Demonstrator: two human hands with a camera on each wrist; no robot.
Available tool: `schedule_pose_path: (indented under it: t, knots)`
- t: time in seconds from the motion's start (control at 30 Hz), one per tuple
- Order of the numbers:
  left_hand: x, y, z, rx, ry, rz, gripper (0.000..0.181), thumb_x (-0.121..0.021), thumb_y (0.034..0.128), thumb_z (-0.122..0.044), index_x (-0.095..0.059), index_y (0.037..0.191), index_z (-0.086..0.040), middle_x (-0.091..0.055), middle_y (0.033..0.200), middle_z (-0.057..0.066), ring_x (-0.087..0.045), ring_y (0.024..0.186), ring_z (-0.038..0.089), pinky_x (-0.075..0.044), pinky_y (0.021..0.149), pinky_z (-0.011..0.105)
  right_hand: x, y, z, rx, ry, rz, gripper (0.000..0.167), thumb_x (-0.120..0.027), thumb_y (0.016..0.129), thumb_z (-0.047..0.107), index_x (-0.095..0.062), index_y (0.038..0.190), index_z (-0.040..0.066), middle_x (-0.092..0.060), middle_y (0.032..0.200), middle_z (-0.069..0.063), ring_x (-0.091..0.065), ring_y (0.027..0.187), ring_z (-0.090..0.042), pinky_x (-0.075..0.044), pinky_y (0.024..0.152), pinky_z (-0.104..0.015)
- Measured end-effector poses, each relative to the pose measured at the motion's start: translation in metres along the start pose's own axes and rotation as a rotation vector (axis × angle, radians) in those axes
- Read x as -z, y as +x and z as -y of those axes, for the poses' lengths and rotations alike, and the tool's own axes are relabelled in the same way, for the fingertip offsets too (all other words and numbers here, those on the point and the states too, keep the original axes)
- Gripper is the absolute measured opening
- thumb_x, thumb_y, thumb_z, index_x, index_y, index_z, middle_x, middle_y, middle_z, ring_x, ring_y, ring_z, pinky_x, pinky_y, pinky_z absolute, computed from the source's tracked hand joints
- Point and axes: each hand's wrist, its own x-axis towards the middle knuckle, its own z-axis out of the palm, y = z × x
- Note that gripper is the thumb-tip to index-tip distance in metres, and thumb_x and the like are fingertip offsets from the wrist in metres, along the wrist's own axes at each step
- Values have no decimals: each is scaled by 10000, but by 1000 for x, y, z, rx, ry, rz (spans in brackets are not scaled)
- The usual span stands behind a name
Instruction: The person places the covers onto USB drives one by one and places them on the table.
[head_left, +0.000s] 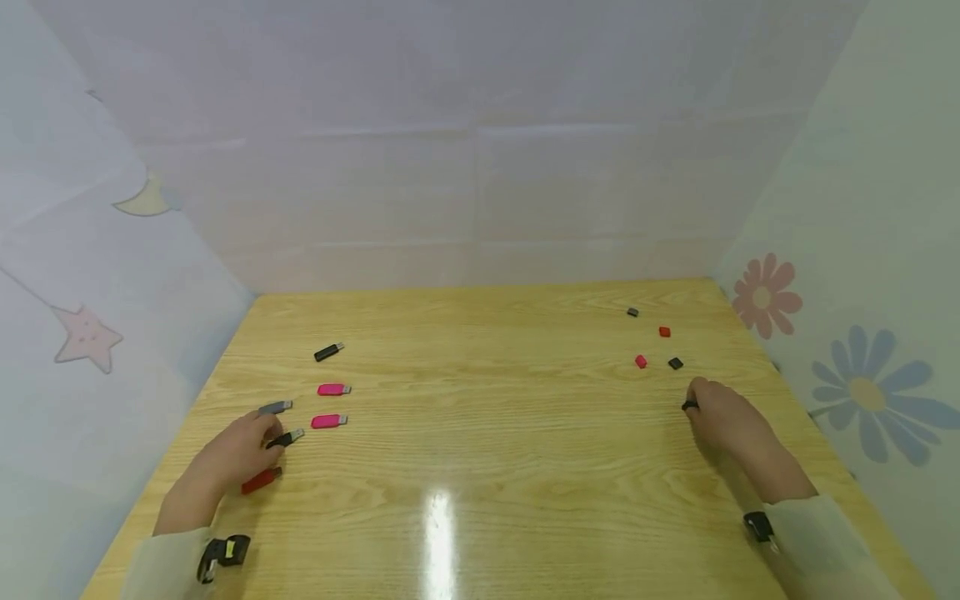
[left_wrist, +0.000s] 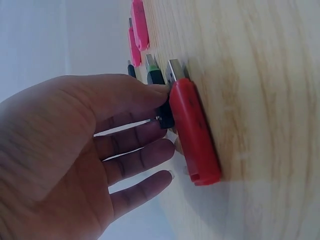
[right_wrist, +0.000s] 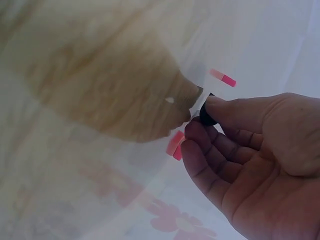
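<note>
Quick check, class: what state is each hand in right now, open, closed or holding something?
Left hand: closed, pinching a black USB stick.
Right hand: closed, pinching a small black cap.

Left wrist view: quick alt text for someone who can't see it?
The left hand pinches a black USB stick just beside a red USB stick on a wood-grain table. Two pink sticks lie farther off.
</note>
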Motion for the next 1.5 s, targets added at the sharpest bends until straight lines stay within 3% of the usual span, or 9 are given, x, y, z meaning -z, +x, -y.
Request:
schedule_pose_path:
  t: [0.17,0.33,0.67,0.8,0.93,1.2,1.5]
  knots:
    - [3,0,-2,8,-33,27,136,-716,918,-74,-608,982,-22,-596,850,28,-491,701,174,-439,636,356,3,-2,2,-1,26,-29,53,-588,980,31,-569,982,-18,-627,890,-128,-580,762,-250,-482,641,-428]
    - [4,-5,-2,16,-30,33,152,-694,939,-53,-550,984,-32,-530,801,20,-462,694,177,-411,641,355,5,-1,6,8,54,-61,100,-561,996,50,-614,994,-35,-635,962,-178,-604,854,-314,-505,714,-489]
    - [5,-7,1,3,-20,-22,126,-674,957,-42,-550,969,-51,-502,775,21,-466,699,181,-409,625,345,4,0,9,66,88,-127,137,-551,1024,35,-602,1061,-87,-629,990,-230,-613,892,-375,-515,730,-514]
    - [8,-1,-2,-10,-32,-72,158,-671,960,-39,-620,1100,13,-639,940,99,-615,854,272,-529,735,450,4,0,11,54,117,-131,178,-532,1039,52,-589,1111,-101,-632,1027,-245,-618,909,-375,-518,736,-512]
    - [8,7,-9,-29,-45,-121,190,-675,954,-28,-650,1131,37,-676,1059,175,-654,982,369,-544,823,535,3,0,15,54,146,-145,224,-533,1054,94,-579,1162,-96,-652,1045,-233,-630,913,-363,-527,751,-516]
    - [-2,24,-28,-103,-101,-165,104,-678,957,-26,-674,1060,-31,-661,979,57,-632,874,211,-552,738,405,0,6,31,101,171,-189,214,-541,1058,116,-596,1161,-64,-680,1021,-189,-639,871,-293,-531,720,-466]
    - [-6,40,-52,-126,-132,-124,153,-658,973,-36,-671,1125,-42,-704,1031,81,-662,922,253,-555,739,398,-3,10,39,120,196,-191,149,-543,1056,119,-601,1122,-2,-680,974,-131,-597,796,-197,-490,671,-377]
